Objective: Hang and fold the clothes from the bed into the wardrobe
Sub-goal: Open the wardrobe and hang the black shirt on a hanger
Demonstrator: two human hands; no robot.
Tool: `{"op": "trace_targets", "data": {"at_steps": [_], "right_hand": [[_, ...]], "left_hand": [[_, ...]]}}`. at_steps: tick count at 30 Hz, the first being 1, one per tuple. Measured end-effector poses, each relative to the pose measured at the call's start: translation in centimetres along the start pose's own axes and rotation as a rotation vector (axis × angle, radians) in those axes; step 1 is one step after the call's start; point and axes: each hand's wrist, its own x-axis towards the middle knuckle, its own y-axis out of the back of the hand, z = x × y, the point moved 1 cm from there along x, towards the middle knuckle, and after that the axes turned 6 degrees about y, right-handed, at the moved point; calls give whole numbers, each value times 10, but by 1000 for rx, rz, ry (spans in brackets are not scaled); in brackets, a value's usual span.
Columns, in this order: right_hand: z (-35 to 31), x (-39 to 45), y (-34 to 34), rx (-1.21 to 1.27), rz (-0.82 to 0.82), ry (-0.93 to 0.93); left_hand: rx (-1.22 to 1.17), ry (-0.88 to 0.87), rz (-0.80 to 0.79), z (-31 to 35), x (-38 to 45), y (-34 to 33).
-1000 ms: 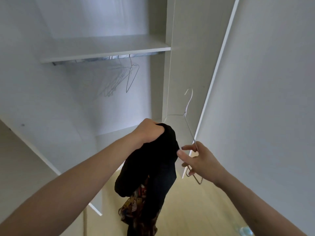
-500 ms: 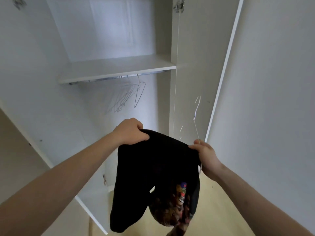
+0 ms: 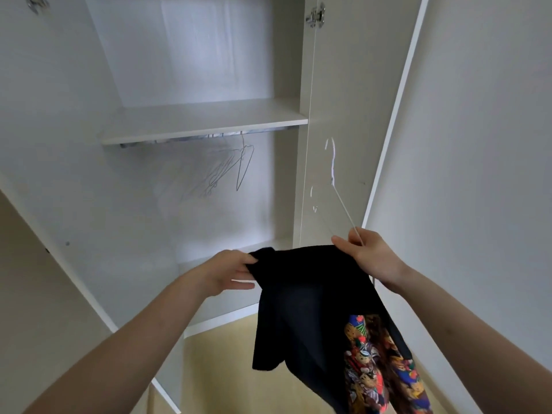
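A black T-shirt point(image 3: 310, 297) with a colourful print hangs between my hands in front of the open wardrobe. My left hand point(image 3: 231, 271) pinches its left top edge. My right hand point(image 3: 370, 255) grips the shirt's right top edge together with a thin white wire hanger point(image 3: 336, 177), whose hook points up. The hanger's lower part is hidden by the shirt and hand.
Under the wardrobe shelf point(image 3: 203, 121) a metal rail point(image 3: 206, 138) carries several bare wire hangers point(image 3: 239, 165). An open wardrobe door point(image 3: 466, 138) stands close on the right, another door point(image 3: 53, 186) on the left. Pale wooden floor point(image 3: 224, 372) shows below.
The shirt was bunched in my left hand; now it is spread between both hands. My right hand closed on the shirt edge with the hanger, and my view tilted up.
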Motion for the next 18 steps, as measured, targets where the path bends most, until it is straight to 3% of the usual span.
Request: {"op": "trace_targets", "data": {"at_steps": [3, 10, 13, 16, 18], "right_hand": [[5, -7, 9, -170, 103, -41], [7, -33, -44, -144, 41, -54], [19, -27, -52, -192, 95, -52], [22, -16, -37, -306, 115, -62], [20, -8, -21, -258, 44, -67]], "left_hand": [[-118, -73, 28, 20, -2, -20], [123, -214, 77, 78, -15, -78], [172, -275, 86, 88, -18, -82], [558, -557, 317, 92, -21, -64], [863, -703, 475, 88, -26, -41]]}}
